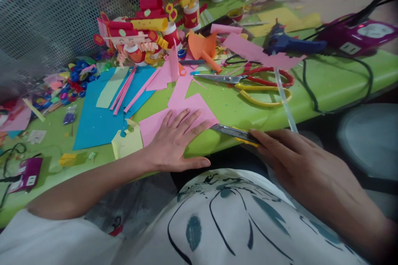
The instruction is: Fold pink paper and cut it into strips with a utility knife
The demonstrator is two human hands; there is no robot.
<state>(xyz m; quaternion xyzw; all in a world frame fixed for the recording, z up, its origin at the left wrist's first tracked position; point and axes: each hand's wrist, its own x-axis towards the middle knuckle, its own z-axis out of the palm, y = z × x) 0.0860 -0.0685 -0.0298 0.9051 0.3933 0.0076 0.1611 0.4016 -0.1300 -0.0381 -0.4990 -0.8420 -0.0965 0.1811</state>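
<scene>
My left hand point(175, 140) lies flat on a sheet of pink paper point(152, 124) near the front edge of the green table, fingers spread. In my right hand point(298, 161) is a utility knife point(238, 133) with a dark metal body and yellow parts. Its tip points left and meets the right corner of the pink paper. Scissors point(230, 78) with one red and one yellow handle lie beyond the knife. A light yellow paper piece point(127, 143) with a cut-out sits left of the pink sheet.
A blue glue gun point(289, 43) with a clear glue stick point(285, 101) rests at the right; its stick overhangs the table edge. Blue paper point(96, 120) lies left. Red paper-cup figures point(169, 33) stand behind. A purple power strip point(354, 35) trails cables at the right.
</scene>
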